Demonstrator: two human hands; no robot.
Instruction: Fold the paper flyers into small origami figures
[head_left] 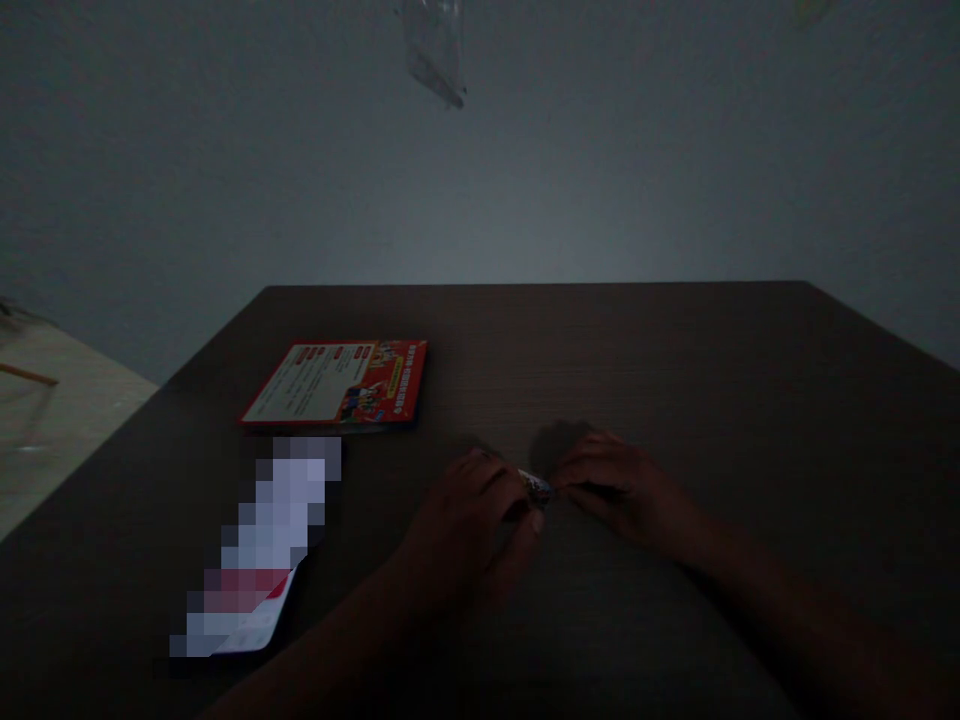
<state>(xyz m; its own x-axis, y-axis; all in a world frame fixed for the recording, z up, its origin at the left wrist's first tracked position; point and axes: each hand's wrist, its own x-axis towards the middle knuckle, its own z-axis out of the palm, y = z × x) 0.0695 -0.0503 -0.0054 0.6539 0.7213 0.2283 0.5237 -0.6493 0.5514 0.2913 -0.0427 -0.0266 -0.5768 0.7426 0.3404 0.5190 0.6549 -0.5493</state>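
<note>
In the head view, my left hand [480, 510] is closed around a small printed item [535, 488] above the middle of the table. Only one end of this item shows, pale with dark and coloured print; the rest is hidden in my fingers, and its kind cannot be made out in the dim light. My right hand [611, 480] is closed too, thumb and fingertips pinched at the item's right end. What lies between those fingertips is too small and dark to tell.
Left of my hands lies a phone [262, 550] with a lit, blurred-out screen. Behind it is a red printed booklet or flat box [337, 385]. The dark table [600, 340] meets a grey wall, where a clear plastic bag [435, 50] hangs. A pale surface is at far left.
</note>
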